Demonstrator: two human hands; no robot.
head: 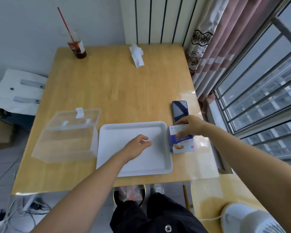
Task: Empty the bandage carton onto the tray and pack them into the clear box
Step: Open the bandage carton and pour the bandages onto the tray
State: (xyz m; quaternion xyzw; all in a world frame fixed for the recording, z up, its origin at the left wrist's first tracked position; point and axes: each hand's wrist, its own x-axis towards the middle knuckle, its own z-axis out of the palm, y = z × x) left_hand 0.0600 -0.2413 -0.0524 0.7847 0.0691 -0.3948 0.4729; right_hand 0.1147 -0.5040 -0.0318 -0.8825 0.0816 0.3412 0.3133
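- The bandage carton lies flat on the surface, close to its right edge. It is blue and white with a yellow picture on it.
- The carton sits just beside the right rim of the white tray.
- The right grip has hold of the far end of the carton, with its fingers curled over the top.
- The left grip hangs over the middle of the tray. Its fingers are bent loosely and it has hold of nothing.
- The clear box stands just beside the left rim of the tray. Its lid is flipped open toward the far side.
- A dark phone lies just past the carton, near the right edge.
- A cup with a red straw stands at the far left corner.
- A white packet lies near the far edge.
- A white fan stands on a second wooden top by the near right corner.
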